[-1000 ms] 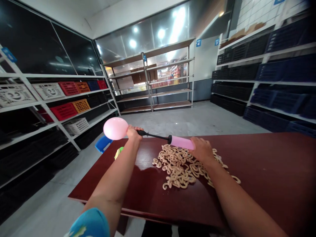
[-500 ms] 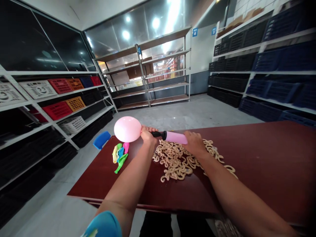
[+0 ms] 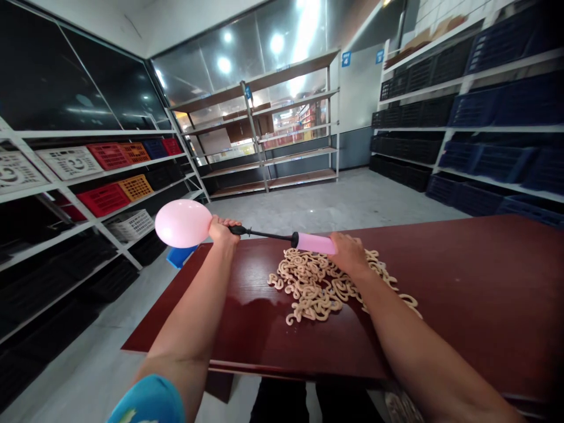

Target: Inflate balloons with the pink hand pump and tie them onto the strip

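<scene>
My left hand (image 3: 222,230) is closed around the neck of a pink, partly inflated balloon (image 3: 183,223) and the black tip of a hand pump. My right hand (image 3: 348,254) grips the pink pump barrel (image 3: 314,242). The thin black rod (image 3: 264,235) between the two hands is drawn out long. Both hands hover just above the far left part of a dark red table (image 3: 462,305). Under my right hand lies a pile of beige S-shaped hooks (image 3: 317,285).
A blue chair seat (image 3: 180,256) shows past the table's left corner. Metal shelves with red, orange and white crates (image 3: 106,198) line the left wall. Dark blue and black crates (image 3: 484,158) fill shelves on the right. Bare shelving (image 3: 273,147) stands at the back across grey floor.
My left hand has moved left with the balloon, pulling the pump rod out again after it was pushed in half a second ago. My left arm now hides the loose coloured balloons.
</scene>
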Demonstrator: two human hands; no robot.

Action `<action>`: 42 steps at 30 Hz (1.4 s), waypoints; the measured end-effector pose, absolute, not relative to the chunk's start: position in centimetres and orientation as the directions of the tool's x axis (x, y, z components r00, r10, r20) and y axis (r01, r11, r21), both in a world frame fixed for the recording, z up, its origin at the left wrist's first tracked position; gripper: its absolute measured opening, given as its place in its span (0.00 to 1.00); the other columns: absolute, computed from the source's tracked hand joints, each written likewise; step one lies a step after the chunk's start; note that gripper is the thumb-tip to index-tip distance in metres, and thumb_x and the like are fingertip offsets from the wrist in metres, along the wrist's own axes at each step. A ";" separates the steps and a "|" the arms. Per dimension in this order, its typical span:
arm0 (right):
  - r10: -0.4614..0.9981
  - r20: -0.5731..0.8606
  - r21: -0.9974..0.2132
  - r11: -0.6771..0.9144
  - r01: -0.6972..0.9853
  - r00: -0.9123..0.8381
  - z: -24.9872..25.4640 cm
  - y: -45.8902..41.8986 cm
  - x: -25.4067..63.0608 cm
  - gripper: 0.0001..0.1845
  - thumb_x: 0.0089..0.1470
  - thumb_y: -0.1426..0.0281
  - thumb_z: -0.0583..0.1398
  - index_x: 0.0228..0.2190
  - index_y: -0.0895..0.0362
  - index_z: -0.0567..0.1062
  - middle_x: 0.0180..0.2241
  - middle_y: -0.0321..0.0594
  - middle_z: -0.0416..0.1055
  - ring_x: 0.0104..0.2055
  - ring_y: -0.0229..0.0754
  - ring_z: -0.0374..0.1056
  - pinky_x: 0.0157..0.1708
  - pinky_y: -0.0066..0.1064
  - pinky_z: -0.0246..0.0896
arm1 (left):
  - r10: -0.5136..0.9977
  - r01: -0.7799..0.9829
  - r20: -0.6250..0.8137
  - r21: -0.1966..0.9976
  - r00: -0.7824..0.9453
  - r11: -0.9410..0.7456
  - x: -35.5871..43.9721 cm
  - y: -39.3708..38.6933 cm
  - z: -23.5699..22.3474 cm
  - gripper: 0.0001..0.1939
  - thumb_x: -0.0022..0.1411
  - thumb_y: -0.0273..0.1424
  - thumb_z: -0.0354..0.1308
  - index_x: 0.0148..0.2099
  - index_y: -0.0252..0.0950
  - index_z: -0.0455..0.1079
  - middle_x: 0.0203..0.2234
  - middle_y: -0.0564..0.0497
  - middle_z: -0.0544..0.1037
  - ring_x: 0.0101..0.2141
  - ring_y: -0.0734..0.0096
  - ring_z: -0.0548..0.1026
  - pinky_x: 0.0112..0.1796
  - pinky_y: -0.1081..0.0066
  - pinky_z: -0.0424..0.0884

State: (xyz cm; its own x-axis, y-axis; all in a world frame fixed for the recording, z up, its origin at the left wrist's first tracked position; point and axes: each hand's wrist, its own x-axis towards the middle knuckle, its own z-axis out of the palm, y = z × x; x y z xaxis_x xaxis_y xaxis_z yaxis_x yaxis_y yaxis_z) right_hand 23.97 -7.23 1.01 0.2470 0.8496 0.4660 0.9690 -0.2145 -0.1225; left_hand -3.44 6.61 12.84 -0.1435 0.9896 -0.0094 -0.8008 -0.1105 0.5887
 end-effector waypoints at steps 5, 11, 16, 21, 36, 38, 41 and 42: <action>0.838 0.493 -0.077 -0.224 0.972 0.233 0.9 -7.3 23.7 0.12 0.46 0.70 0.57 0.36 0.57 0.65 0.37 0.43 0.69 0.40 0.45 0.61 0.35 0.33 0.43 | 0.989 -0.844 -0.037 0.527 -0.142 -0.102 -0.9 4.9 9.8 0.17 0.59 0.33 0.46 0.22 0.37 0.44 0.12 0.60 0.49 0.12 0.81 0.54 0.20 0.74 0.56; 0.851 0.513 -0.008 -0.125 0.992 0.111 1.0 -7.6 22.9 0.14 0.45 0.68 0.59 0.36 0.57 0.65 0.36 0.42 0.69 0.39 0.46 0.61 0.35 0.34 0.43 | 0.997 -0.871 -0.056 0.491 -0.045 -0.012 4.2 1.8 6.2 0.17 0.59 0.34 0.46 0.22 0.37 0.43 0.12 0.60 0.50 0.13 0.79 0.56 0.22 0.71 0.60; 0.855 0.511 -0.025 -0.095 0.995 0.094 0.9 -7.6 22.9 0.15 0.43 0.68 0.60 0.36 0.55 0.65 0.36 0.40 0.69 0.39 0.45 0.61 0.36 0.34 0.43 | 0.996 -0.851 -0.087 0.524 -0.023 0.026 3.9 2.1 6.3 0.17 0.59 0.35 0.46 0.22 0.37 0.43 0.12 0.60 0.50 0.13 0.78 0.56 0.23 0.71 0.60; 0.852 0.504 -0.072 -0.124 0.990 0.143 0.9 -7.4 23.5 0.16 0.44 0.69 0.59 0.38 0.54 0.65 0.37 0.40 0.69 0.40 0.44 0.62 0.36 0.33 0.44 | 0.991 -0.834 -0.079 0.549 -0.112 -0.051 -0.4 4.1 8.7 0.17 0.60 0.33 0.44 0.22 0.37 0.42 0.11 0.60 0.49 0.12 0.79 0.54 0.20 0.72 0.59; 0.851 0.520 -0.068 -0.045 0.997 0.074 0.7 -7.2 22.1 0.13 0.43 0.67 0.59 0.34 0.57 0.65 0.34 0.42 0.69 0.38 0.45 0.62 0.36 0.33 0.47 | 0.995 -0.829 -0.008 0.554 -0.099 -0.078 2.9 1.0 8.6 0.20 0.58 0.39 0.48 0.23 0.37 0.42 0.13 0.60 0.49 0.13 0.80 0.55 0.20 0.74 0.57; 0.852 0.520 -0.073 -0.024 0.997 0.058 0.7 -7.3 22.0 0.13 0.43 0.67 0.59 0.34 0.57 0.65 0.34 0.42 0.69 0.38 0.45 0.62 0.35 0.33 0.47 | 0.996 -0.830 0.010 0.553 -0.084 -0.076 3.9 0.5 7.7 0.21 0.58 0.39 0.49 0.23 0.37 0.42 0.13 0.60 0.49 0.13 0.80 0.55 0.21 0.74 0.58; 0.855 0.516 -0.082 -0.004 0.997 0.046 0.6 -7.3 21.9 0.14 0.42 0.67 0.59 0.35 0.56 0.65 0.34 0.41 0.70 0.38 0.44 0.63 0.36 0.33 0.47 | 0.998 -0.823 0.009 0.566 -0.059 -0.054 3.7 0.5 7.7 0.21 0.58 0.39 0.49 0.22 0.37 0.42 0.13 0.60 0.49 0.14 0.80 0.56 0.21 0.73 0.58; 0.854 0.518 -0.084 0.000 0.996 0.044 0.6 -7.3 21.8 0.15 0.42 0.67 0.59 0.35 0.56 0.66 0.34 0.41 0.70 0.38 0.44 0.63 0.36 0.33 0.47 | 0.998 -0.819 0.008 0.572 -0.060 -0.053 3.1 0.6 8.0 0.21 0.58 0.39 0.49 0.22 0.37 0.42 0.13 0.60 0.49 0.14 0.80 0.56 0.21 0.72 0.59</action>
State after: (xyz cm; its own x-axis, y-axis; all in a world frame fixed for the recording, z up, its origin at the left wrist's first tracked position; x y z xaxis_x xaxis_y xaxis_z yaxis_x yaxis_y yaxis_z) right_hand 21.78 -7.29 0.65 0.0437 0.8541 0.5183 0.9965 0.0001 -0.0841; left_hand 3.14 0.64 7.99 -0.0596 0.9982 0.0075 -0.8188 -0.0532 0.5716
